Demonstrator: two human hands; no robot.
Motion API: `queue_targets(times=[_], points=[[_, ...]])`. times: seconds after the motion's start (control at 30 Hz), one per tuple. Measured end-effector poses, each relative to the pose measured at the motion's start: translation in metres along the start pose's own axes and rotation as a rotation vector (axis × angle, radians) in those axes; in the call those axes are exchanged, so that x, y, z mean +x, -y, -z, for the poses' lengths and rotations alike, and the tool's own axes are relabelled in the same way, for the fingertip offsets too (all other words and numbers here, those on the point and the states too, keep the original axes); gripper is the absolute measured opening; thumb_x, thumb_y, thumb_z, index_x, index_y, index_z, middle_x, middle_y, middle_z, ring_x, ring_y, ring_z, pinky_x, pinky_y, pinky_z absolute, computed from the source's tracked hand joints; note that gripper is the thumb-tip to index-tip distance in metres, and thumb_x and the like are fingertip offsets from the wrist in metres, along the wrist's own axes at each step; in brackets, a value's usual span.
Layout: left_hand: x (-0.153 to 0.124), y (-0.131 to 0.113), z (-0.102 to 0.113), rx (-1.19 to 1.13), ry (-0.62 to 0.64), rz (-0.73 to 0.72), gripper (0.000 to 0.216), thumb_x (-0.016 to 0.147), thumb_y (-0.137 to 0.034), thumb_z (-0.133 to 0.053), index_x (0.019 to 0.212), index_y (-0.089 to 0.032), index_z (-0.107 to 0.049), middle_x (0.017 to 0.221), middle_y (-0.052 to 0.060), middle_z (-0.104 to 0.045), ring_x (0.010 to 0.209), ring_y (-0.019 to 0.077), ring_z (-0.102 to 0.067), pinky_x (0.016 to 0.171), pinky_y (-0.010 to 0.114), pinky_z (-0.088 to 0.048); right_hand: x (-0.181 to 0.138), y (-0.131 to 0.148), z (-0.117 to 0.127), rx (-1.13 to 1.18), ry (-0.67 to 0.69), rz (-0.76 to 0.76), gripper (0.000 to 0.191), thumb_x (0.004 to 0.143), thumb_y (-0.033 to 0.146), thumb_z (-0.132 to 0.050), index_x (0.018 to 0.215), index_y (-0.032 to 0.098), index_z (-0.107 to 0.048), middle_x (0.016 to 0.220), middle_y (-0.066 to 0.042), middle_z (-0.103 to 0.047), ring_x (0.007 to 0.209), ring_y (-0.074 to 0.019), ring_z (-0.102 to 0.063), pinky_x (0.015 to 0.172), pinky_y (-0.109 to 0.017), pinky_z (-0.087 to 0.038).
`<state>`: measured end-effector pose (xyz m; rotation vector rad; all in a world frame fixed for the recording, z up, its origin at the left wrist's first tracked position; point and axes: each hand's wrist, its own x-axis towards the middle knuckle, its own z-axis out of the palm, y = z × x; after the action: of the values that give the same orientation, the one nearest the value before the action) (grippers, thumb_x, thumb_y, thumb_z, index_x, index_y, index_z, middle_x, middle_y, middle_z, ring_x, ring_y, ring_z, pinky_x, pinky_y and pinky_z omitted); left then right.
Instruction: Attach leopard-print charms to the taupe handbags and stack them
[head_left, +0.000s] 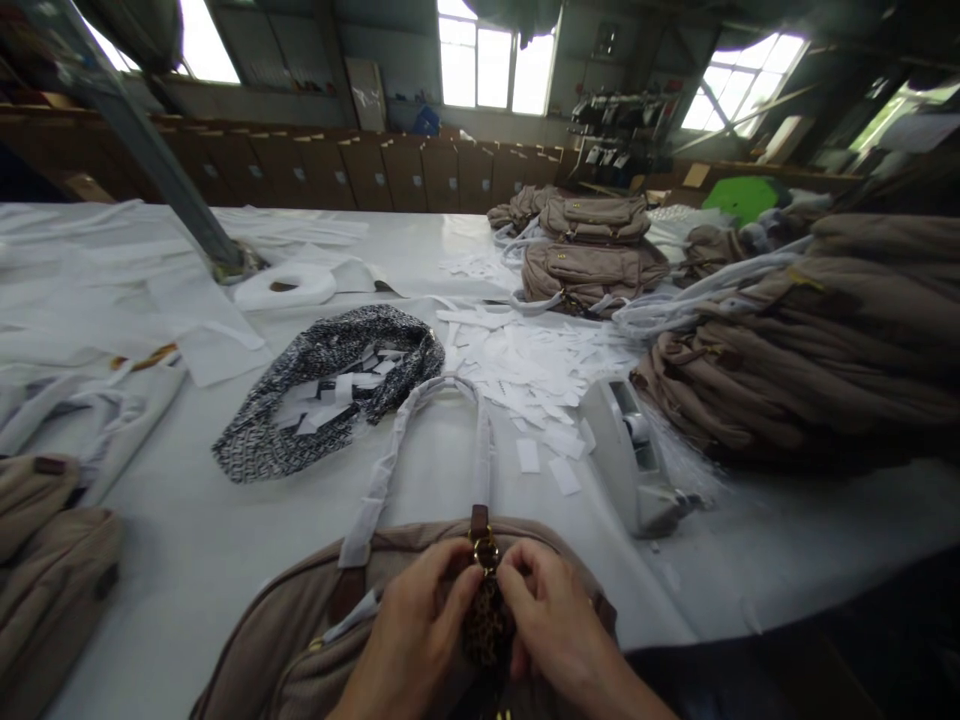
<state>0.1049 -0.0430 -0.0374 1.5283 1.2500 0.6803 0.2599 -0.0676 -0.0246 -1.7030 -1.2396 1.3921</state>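
A tan handbag (300, 630) lies at the near edge of the white table (225, 540), its handle (420, 420) wrapped in white paper and arched away from me. My left hand (416, 640) and my right hand (555, 625) meet over the bag's gold ring (485, 550). Both pinch a leopard-print strap (484, 620) that hangs from the ring, fingers curled tight around it.
A black-and-white patterned cloth (330, 385) holds paper slips. Loose white slips (532, 370) cover the table's middle. A grey tape dispenser (626, 455) stands to the right. Stacks of tan bags lie at right (810, 350), far centre (592, 250) and left (45, 570). A metal post (150, 150) rises at left.
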Motion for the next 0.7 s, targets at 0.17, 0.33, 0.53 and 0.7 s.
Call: queue_targets(times=[0.17,0.33,0.53,0.7], points=[[-0.001,-0.007,0.002,0.204,0.008,-0.226,0.021,0.089,-0.025,-0.046,0.102,-0.025,-0.063,0.096,0.005,-0.055,0.089,0.0178,-0.056,0.079,0.026,-0.043,-0.008,-0.002,-0.002,0.018,0.019,0.146,0.023,0.093,0.040,-0.036,0.084,0.021,-0.047,0.055,0.005,-0.058,0.037,-0.0094,-0.055,0.036,-0.015,-0.036],[0.004,-0.013,0.002,0.104,0.101,-0.192,0.024,0.088,-0.027,-0.051,0.071,-0.019,-0.065,0.078,0.002,-0.052,0.077,0.0151,-0.055,0.069,0.024,-0.042,-0.012,-0.005,0.002,-0.056,-0.046,0.248,0.025,0.094,0.038,-0.036,0.082,0.020,-0.051,0.054,0.004,-0.056,0.042,-0.0106,-0.054,0.045,-0.019,-0.040],[0.011,0.001,0.001,-0.154,0.075,-0.122,0.014,0.083,-0.028,-0.058,0.079,-0.021,-0.070,0.082,0.001,-0.065,0.079,0.0149,-0.059,0.073,0.022,-0.044,-0.009,-0.013,0.008,-0.364,-0.235,0.267,0.018,0.088,0.028,-0.047,0.089,0.022,-0.064,0.084,-0.004,-0.064,0.079,-0.0188,-0.062,0.071,-0.027,-0.043],[0.018,0.009,-0.003,-0.272,0.050,0.056,0.013,0.076,-0.031,-0.066,0.082,-0.020,-0.071,0.082,0.000,-0.071,0.078,0.0162,-0.062,0.072,0.022,-0.047,-0.007,-0.007,0.003,-0.459,-0.185,0.200,0.015,0.082,0.021,-0.053,0.080,0.022,-0.068,0.080,-0.003,-0.063,0.076,-0.0187,-0.062,0.069,-0.027,-0.043]])
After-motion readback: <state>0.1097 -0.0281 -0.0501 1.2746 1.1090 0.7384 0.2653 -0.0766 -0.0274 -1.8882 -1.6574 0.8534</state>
